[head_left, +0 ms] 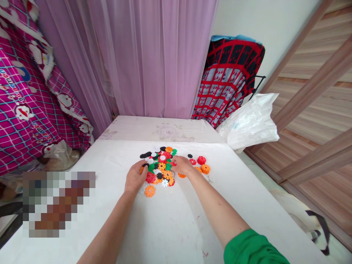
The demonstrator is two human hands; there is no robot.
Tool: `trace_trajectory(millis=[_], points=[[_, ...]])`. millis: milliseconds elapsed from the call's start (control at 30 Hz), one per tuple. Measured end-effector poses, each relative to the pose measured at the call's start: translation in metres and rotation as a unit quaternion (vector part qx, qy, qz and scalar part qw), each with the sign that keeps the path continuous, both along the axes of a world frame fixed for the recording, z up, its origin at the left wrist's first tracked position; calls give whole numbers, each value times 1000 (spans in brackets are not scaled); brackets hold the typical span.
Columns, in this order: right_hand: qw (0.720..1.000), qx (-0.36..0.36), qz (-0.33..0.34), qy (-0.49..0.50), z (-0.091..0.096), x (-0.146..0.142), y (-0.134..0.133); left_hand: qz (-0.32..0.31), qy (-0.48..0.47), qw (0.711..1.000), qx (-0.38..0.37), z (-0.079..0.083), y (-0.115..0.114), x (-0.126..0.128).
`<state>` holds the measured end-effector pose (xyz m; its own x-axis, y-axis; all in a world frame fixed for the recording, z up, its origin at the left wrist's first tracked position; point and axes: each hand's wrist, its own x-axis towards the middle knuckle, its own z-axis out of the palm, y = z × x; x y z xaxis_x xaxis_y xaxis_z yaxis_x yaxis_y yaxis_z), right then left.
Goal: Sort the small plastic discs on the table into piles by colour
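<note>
Green sleeve (253,249) closest; left fingers (139,164) pinch a black disc (145,165), right fingers (178,159), grip unclear, touch the pile (161,166), well inside the worktop's (159,227) edges.

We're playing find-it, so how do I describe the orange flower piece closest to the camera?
On the white-covered table, find the colourful pile. At its near edge, look right of the left hand. The orange flower piece sticks out there, closer to the camera than the red piece behind it.

Lilac curtain (159,55) behind a white-covered table (162,231), pale wall (255,18), wood-grain panelling (316,91) (over on the right), pale floor (254,169)
</note>
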<state>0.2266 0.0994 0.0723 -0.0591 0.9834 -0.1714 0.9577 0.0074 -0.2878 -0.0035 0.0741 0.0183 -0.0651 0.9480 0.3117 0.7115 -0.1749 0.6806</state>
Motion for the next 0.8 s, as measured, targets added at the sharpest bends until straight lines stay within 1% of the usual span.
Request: trace_trajectory(millis=[100,200,300,400,533,700,800], points=[[999,14,-22,22,1,19,3,2,-3,1000,6,0,0,0],[998,20,-48,32,7,50,11,4,-2,1000,6,1,0,0],[997,22,-73,27,13,81,19,4,-1,1000,10,0,2,0],[997,13,-80,17,17,99,24,5,-2,1000,17,-1,3,-1],[997,1,-80,-5,17,106,26,4,0,1000,21,-3,3,-1],[995,17,-88,-50,18,107,23,9,6,1000,16,-2,2,-2],[994,30,-63,-79,21,106,18,12,4,1000,18,-2,3,-2]])
